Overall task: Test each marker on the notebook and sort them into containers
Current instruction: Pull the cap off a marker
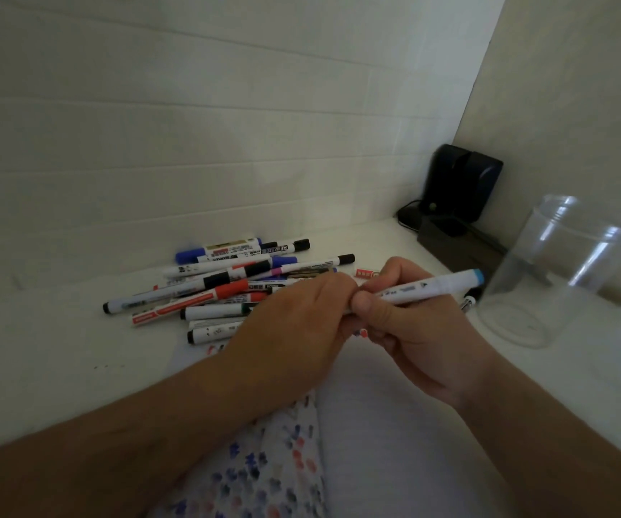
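marker: white barrel, light-blue end (428, 287), held over the notebook (368, 398), long axis running left-right
right hand (409, 330): fingers curled round the barrel, blue end pointing right toward the clear container (548, 271)
left hand (301, 312): fingers closed at the marker's left end, probably on the cap, can't see it though
pile: remaining markers (226, 289) just behind the left hand

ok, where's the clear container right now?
Head view, right side: the clear container stands on the white table, right of the light-blue-capped marker, before the black device.
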`<state>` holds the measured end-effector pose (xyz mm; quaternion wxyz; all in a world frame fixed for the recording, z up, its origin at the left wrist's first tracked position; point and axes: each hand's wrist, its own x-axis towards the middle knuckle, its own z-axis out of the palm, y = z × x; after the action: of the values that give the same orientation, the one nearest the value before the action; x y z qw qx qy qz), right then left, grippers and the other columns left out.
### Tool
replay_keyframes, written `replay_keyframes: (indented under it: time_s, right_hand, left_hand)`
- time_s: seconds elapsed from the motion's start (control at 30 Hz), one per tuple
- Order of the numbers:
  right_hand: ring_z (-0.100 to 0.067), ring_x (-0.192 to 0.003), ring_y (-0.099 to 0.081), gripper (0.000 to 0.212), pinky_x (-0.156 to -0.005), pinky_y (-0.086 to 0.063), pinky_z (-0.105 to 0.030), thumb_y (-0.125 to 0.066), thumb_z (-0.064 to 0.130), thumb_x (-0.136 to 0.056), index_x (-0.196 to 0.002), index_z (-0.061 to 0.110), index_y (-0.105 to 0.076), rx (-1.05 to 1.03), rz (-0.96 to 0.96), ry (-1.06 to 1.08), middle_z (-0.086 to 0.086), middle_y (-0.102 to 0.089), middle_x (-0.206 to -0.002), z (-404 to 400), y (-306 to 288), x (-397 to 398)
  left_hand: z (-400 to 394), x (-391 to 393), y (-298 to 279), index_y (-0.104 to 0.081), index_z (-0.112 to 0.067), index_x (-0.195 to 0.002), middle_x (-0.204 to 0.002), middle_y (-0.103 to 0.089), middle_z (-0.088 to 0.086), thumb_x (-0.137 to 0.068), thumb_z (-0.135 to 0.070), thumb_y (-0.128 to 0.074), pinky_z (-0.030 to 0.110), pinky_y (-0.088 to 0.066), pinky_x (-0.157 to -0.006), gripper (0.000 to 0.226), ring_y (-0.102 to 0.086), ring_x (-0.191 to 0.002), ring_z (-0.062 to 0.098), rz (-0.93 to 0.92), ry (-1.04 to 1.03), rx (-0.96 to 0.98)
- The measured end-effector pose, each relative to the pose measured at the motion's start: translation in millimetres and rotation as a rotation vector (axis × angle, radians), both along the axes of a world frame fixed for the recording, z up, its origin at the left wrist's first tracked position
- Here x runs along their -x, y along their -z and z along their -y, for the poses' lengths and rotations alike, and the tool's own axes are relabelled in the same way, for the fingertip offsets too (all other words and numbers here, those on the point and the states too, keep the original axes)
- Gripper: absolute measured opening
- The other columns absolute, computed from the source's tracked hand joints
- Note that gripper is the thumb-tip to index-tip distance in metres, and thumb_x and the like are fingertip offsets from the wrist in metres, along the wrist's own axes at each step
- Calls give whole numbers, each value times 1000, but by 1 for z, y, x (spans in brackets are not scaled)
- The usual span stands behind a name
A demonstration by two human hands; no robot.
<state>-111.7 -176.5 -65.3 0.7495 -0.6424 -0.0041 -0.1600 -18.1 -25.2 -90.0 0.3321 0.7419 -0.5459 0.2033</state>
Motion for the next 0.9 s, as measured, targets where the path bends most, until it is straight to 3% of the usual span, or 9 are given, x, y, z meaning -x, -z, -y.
replay_keyframes:
  time_s: [0.13, 0.23, 0.47, 0.63, 0.7, 0.8, 0.9]
  right_hand:
    - [-14, -49, -48, 36, -44, -34, -22, -83, 23, -80, -75, 2, -54, 36, 32, 6, -16, -58, -64, -5, -3, 2]
    - [-11, -44, -43, 43, -41, -24, -22, -66, 30, -96, -85, -8, -49, -40, -70, -34, -15, -52, -61, 0, -3, 2]
    - [-17, -49, -45, 10, -41, -24, -25, -62, 18, -90, -83, 11, -61, -43, -61, -67, -15, -56, -66, 4, 1, -3]
    - [-17, -49, -46, 13, -43, -35, -23, -59, 20, -87, -83, 12, -69, -52, -100, 6, -12, -54, -65, 22, -13, 4]
    - [-17, -49, -43, 8, -44, -32, -23, -63, 16, -84, -78, 12, -66, -11, -125, 9, -11, -52, -65, 29, -14, 5]
    - [-15, -47, -36, 13, -43, -27, -22, -68, 6, -75, -69, 12, -58, 157, -177, 77, -9, -46, -59, 22, -4, 0]
    - [-15, -51, -45, 15, -45, -33, -26, -70, 10, -69, -66, 20, -60, 381, -207, 162, -4, -54, -58, 13, 3, -5]
  left_hand:
    - [-5, 1, -2, -50, -25, -105, -73, -46, -17, -106, -39, -32, 28, -44, -46, 23, -43, -53, 3, 129, -34, -39]
    - [-7, 3, -4, -55, -25, -107, -65, -50, -14, -106, -46, -29, 29, -42, -46, 33, -40, -48, 4, 122, -49, -106]
    - [-14, -7, -13, -52, -43, -122, -75, -62, -12, -99, -66, -22, 32, -49, -58, 44, -55, -61, 4, -115, 1, -213]
    - [-21, -6, -22, -44, -50, -118, -66, -56, -15, -77, -89, -43, 25, -43, -56, 56, -52, -61, -2, -225, -123, -356]
    - [-25, -2, -19, -48, -49, -114, -65, -52, -17, -75, -86, -51, 24, -41, -59, 54, -49, -62, -3, -175, -201, -441]
    - [-25, 1, -10, -48, -49, -111, -74, -57, -17, -69, -91, -47, 25, -45, -62, 59, -51, -70, -3, -153, -319, -495]
    - [-21, 0, -8, -51, -49, -110, -86, -60, -19, -64, -95, -45, 26, -50, -68, 66, -54, -79, -1, -169, -372, -538]
